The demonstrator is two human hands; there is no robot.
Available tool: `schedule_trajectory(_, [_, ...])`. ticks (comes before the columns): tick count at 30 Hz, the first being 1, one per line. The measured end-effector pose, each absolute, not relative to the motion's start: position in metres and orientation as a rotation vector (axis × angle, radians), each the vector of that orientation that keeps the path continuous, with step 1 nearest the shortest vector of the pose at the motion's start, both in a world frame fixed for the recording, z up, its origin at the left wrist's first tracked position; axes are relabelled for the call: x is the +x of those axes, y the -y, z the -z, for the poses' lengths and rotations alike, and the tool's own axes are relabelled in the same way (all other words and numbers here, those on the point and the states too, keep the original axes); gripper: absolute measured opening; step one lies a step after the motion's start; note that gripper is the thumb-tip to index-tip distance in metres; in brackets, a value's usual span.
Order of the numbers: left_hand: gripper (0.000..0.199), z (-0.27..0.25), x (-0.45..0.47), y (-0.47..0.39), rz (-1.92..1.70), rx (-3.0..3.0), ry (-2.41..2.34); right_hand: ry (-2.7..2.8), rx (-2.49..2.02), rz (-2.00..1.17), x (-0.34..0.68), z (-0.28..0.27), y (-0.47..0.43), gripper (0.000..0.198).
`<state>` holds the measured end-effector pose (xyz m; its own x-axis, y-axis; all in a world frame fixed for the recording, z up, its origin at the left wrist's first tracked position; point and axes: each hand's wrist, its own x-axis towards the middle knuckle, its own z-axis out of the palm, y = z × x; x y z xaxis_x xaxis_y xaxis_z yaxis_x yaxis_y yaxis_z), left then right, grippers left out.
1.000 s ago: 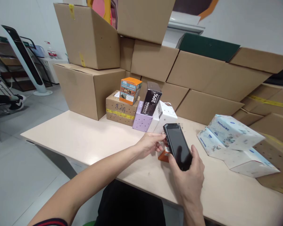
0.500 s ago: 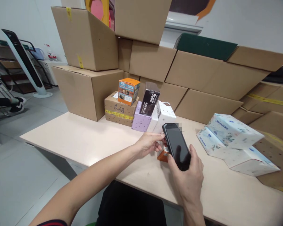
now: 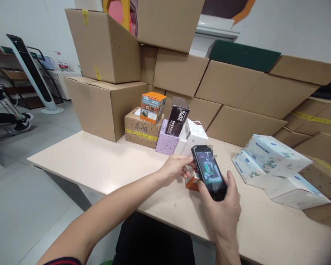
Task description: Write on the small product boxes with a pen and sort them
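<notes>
A black rugged-looking phone (image 3: pixel 209 170) is tilted above the table with its screen lit. My right hand (image 3: pixel 223 206) is closed around its lower end, thumb on one edge and fingers on the other. At the phone's upper left edge, my left hand (image 3: pixel 175 170) pinches the side between thumb and finger, its other fingers curled. Under and behind the phone a small orange and white box (image 3: pixel 192 182) sits on the table, mostly covered by phone and hands.
Beyond the hands stand a purple box (image 3: pixel 165 142), a dark box (image 3: pixel 177 121) marked 20%, white boxes (image 3: pixel 194 136), and an orange box (image 3: pixel 152 107) on a taped carton (image 3: pixel 140 135). Tissue packs (image 3: pixel 276 154) lie right. Large cartons (image 3: pixel 91 110) line the table's (image 3: pixel 99 158) back.
The phone's screen has gone from dark to lit, showing a picture. Both hands keep the same grip, and the view has shifted slightly.
</notes>
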<state>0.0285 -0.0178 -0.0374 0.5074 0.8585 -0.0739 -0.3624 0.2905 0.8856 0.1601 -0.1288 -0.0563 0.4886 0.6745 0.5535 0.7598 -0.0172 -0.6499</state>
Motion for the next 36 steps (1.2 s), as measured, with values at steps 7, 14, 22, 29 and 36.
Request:
schedule_trajectory(7, [0.017,0.044,0.025,0.009,-1.042,1.069,-0.893,1.1,-1.795,0.03,0.173,0.05,0.134,0.096])
schedule_trajectory(14, [0.016,0.052,0.029,0.01,-0.987,1.206,-0.98,1.045,-2.086,0.16,0.239,0.049,0.163,0.098])
schedule_trajectory(22, [0.047,0.06,0.034,0.012,-0.934,1.293,-0.967,1.184,-2.463,0.276,0.315,0.08,0.183,0.103])
schedule_trajectory(29, [0.052,0.067,0.035,0.009,-0.868,1.343,-0.962,1.247,-2.48,0.352,0.319,0.087,0.183,0.093])
schedule_trajectory(36, [0.059,0.073,0.034,0.005,-0.824,1.377,-0.962,1.675,-1.965,-0.007,0.208,0.044,0.143,0.077])
